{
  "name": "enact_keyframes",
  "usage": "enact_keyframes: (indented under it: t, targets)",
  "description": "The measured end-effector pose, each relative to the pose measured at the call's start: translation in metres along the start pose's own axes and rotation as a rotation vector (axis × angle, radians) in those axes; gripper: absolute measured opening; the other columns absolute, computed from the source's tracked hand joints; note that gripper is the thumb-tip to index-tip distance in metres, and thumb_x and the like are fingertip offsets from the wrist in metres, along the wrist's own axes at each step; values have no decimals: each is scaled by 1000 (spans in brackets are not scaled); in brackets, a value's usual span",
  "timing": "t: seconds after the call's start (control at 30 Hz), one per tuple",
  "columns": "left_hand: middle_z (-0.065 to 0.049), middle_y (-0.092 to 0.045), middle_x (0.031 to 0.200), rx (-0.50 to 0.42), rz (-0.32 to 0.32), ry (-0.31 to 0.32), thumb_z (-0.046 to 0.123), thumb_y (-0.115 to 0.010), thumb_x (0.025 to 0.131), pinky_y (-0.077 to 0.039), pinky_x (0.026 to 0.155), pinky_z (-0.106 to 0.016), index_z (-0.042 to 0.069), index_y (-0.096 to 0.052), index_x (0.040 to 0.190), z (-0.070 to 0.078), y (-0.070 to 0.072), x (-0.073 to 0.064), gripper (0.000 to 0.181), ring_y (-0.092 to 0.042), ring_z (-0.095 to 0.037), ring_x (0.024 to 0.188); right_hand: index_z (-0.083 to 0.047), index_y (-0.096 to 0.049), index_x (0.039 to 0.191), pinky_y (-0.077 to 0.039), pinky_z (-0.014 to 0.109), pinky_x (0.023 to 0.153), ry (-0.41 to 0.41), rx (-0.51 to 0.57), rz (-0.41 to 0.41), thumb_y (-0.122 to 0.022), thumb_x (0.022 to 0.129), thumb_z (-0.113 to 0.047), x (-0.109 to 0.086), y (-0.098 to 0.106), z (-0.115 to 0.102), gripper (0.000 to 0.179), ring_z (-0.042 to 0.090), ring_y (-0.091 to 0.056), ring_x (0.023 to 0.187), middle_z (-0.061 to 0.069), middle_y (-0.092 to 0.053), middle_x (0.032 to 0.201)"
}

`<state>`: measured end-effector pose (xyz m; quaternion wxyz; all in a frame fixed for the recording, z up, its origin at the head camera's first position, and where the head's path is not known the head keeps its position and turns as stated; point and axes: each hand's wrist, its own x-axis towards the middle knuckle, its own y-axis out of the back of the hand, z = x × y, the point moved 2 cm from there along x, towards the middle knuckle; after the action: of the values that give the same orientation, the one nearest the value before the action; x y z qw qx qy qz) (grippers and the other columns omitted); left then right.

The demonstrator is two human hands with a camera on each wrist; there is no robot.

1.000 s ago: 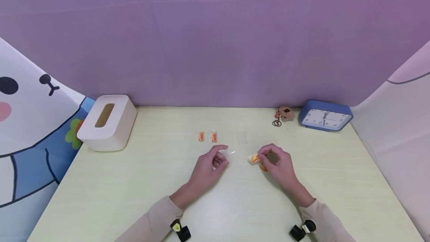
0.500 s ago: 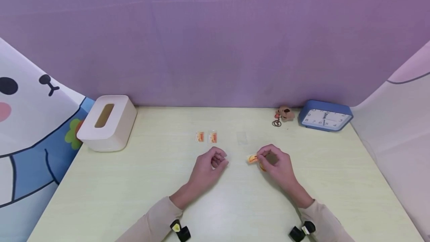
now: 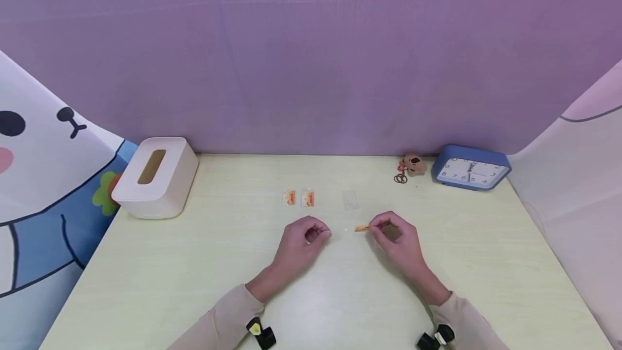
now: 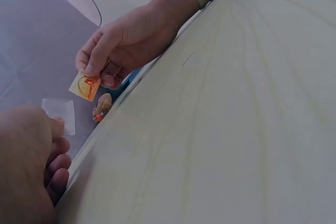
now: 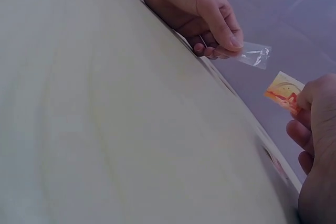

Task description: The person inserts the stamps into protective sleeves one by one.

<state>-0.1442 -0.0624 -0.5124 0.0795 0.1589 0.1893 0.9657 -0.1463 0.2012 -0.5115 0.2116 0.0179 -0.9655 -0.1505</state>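
Observation:
My left hand (image 3: 300, 241) pinches a small clear plastic sleeve (image 5: 256, 56) between thumb and fingers, its free end pointing toward the right hand. My right hand (image 3: 399, 239) holds a small yellow-and-orange printed card (image 4: 85, 86) by one edge, seen nearly edge-on in the head view. Card and sleeve face each other across a short gap in both wrist views. Behind the hands, two orange cards in clear sleeves, one on the left (image 3: 289, 197) and one on the right (image 3: 308, 199), lie side by side. Another clear sleeve (image 3: 350, 200) lies flat to their right.
A white tissue box (image 3: 155, 177) stands at the left of the pale table (image 3: 233, 177). At the back right are a brown koala-like keychain (image 3: 413, 164) and a blue clock (image 3: 470, 167). A purple cloth (image 3: 311, 69) hangs behind the table.
The right hand has shifted slightly left and turned the card from face-up to nearly edge-on. The left fingers have drawn together, with the index finger lowered toward the thumb.

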Motion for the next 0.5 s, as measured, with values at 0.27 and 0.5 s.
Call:
enact_keyframes:
  t: [0.27,0.5]
  targets:
    - [9,-71,88,24,-39,42,11,-83,100,-55,73,-24,15,-81,97,-1,0,-1,6,-60,-7,78,0,-74,102,-54,18,83,49,26,45,-76,92,19,-4,-7,-8,22,8,-65,89,13,-75,93]
    - [11,-71,87,67,-62,24,12,-84,99,-54,73,-25,17,-81,96,0,-1,-1,7,-61,-7,79,-2,-75,102,-53,18,80,78,28,81,-76,92,20,-6,-10,-9,24,9,-64,86,12,-76,94]
